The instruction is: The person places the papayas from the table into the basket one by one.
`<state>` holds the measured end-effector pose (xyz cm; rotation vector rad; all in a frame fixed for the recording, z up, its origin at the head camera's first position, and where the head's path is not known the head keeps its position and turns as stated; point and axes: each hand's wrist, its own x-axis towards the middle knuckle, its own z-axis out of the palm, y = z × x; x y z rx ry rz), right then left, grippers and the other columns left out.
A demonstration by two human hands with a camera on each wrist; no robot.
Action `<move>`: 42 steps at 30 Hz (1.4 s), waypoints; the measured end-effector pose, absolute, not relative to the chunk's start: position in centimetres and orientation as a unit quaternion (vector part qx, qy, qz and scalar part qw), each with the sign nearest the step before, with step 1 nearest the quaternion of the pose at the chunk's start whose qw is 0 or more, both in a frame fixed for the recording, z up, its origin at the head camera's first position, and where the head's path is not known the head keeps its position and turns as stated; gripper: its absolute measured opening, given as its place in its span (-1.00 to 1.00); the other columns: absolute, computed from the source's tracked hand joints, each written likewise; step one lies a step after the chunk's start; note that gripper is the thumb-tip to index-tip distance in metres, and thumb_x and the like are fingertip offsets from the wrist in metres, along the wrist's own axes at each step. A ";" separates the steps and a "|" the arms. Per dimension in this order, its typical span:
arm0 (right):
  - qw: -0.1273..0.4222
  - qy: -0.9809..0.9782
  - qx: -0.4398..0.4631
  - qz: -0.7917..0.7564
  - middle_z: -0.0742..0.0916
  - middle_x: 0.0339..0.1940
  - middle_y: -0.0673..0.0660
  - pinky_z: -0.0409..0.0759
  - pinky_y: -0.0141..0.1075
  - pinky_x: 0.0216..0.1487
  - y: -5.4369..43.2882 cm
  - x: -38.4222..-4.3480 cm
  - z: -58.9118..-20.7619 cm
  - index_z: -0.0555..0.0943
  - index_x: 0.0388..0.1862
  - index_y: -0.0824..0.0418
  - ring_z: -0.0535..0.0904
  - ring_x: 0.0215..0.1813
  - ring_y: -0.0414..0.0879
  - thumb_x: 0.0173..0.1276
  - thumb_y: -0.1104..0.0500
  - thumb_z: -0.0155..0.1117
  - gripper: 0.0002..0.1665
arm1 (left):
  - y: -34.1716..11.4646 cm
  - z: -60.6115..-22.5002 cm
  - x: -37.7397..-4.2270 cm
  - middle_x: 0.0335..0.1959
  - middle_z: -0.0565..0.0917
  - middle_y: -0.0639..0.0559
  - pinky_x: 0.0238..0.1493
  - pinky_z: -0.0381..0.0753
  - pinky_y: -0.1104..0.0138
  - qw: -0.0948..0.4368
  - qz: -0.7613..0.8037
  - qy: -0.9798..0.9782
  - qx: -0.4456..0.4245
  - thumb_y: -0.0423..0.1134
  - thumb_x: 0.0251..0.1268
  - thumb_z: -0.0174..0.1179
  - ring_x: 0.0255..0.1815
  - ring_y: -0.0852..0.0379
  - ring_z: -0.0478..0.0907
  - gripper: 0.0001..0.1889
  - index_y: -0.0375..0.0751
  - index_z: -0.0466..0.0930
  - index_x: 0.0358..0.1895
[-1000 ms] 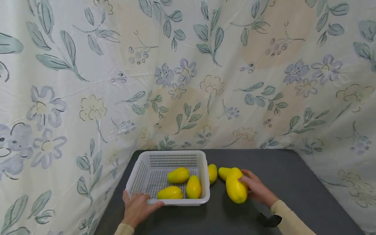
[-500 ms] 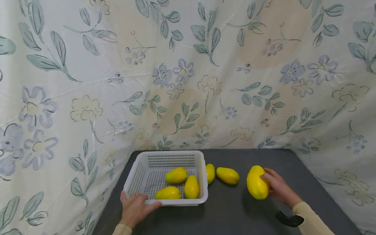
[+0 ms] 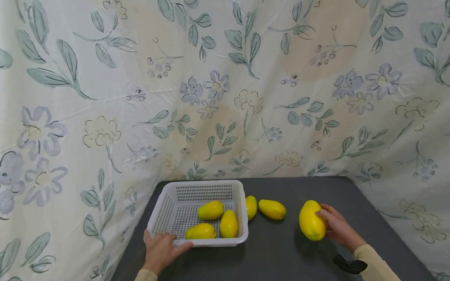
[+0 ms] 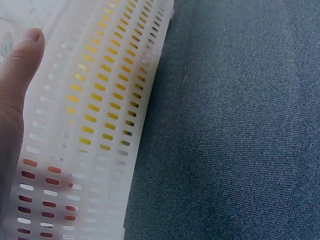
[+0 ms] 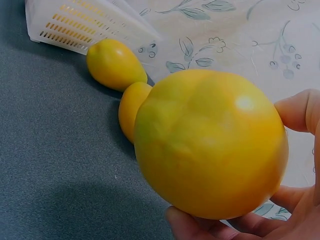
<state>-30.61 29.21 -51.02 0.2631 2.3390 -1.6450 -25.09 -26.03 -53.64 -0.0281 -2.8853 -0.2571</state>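
Note:
My left hand [image 3: 159,249] grips the near-left rim of a white plastic basket [image 3: 168,203]. In the left wrist view its thumb [image 4: 22,60] lies along the rim, and fingers show through the slotted wall. Three yellow papayas lie inside, one at the back [image 3: 211,210], one in front [image 3: 200,231] and one at the right [image 3: 229,224]. My right hand [image 3: 339,228] holds another yellow papaya [image 3: 312,220] above the table, thumb on one side and fingers beneath. The right wrist view shows this papaya [image 5: 210,145] close up, its end greenish.
Right of the basket, two more papayas lie on the dark cloth-covered table [image 3: 270,249]: one by the basket wall [image 3: 251,207], one beside it [image 3: 272,210]. A floral curtain [image 3: 225,97] hangs behind and at both sides. A black band [image 3: 349,265] is at my right wrist.
My right hand has carried its papaya rightward, away from the papaya it overlapped in view, then lowered it slightly. My left hand stays on the basket rim.

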 end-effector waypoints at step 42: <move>0.156 0.789 -0.024 -0.594 0.37 0.45 0.46 0.75 0.01 -0.07 13.3 -34.4 -45.6 -0.02 0.63 0.21 0.60 0.16 0.23 0.47 -0.01 0.14 -0.09 | -26.6 -54.8 -25.9 -0.44 0.74 0.05 0.46 -0.14 -0.45 0.126 -0.109 -0.986 -0.003 0.61 -0.08 0.25 -0.24 -0.06 0.62 -0.24 -0.10 0.77 -0.35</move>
